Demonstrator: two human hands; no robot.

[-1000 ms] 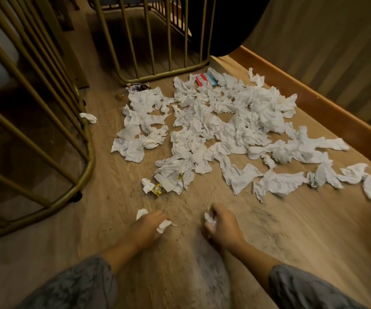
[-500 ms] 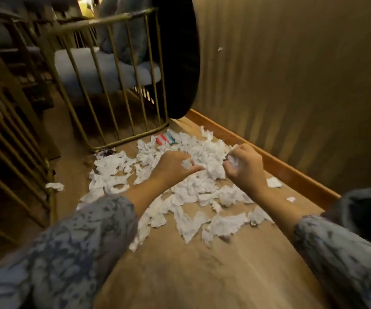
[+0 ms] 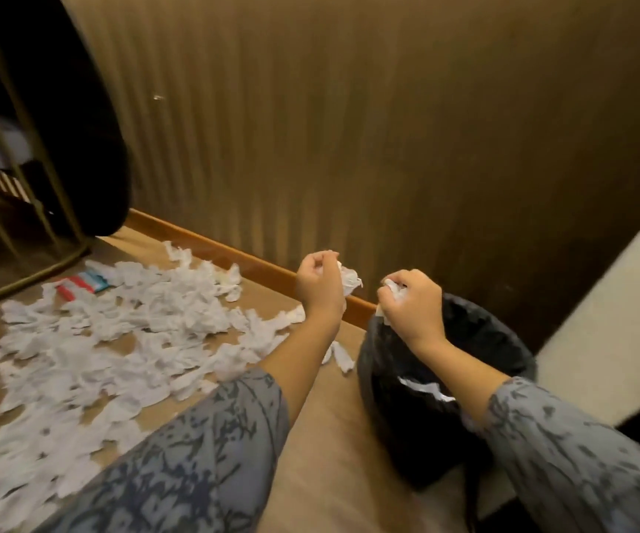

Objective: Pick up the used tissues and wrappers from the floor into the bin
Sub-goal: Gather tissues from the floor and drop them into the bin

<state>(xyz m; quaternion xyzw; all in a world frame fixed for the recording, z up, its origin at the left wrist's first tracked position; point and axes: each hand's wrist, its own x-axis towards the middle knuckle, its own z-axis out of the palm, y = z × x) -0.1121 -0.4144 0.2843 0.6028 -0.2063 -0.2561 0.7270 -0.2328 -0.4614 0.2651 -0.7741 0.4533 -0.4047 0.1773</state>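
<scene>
A black-lined bin [image 3: 476, 340] stands on the tan wood floor [image 3: 326, 448] close to the skirting board [image 3: 249, 261] of a ribbed brown wall [image 3: 349, 128]. The right hand [image 3: 412, 303] hovers over the bin's rim, fingers curled round a crumpled tissue [image 3: 397, 291], while the left hand [image 3: 320, 286], just left of the bin, pinches another tissue wad [image 3: 350, 280]. Farther left of the bin, a spread of white tissues [image 3: 118, 340] and a red-and-blue wrapper [image 3: 80, 284] covers the floor beside a gold metal frame [image 3: 30, 271].

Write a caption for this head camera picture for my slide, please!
Both hands, left and right, carry crumpled tissues to the black bin.
</scene>
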